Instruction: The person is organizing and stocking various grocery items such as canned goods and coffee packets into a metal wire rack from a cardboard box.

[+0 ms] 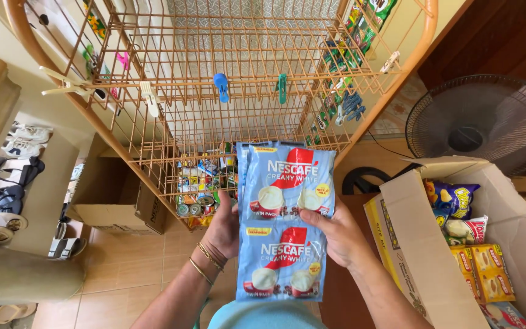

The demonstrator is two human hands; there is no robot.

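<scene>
Holding strip of blue sachets (284, 222) up before wire rack (226, 79): left hand (223, 228), right hand (336, 234), both grips closed on edges. Hanging step; needing a clip.

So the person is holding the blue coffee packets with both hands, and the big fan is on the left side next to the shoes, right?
Not quite. Both hands, the left hand and the right hand, do hold the blue coffee packets. But the fan stands on the right, behind the open cardboard box of snacks. The shoes are on the left. The head view shows this.
</scene>
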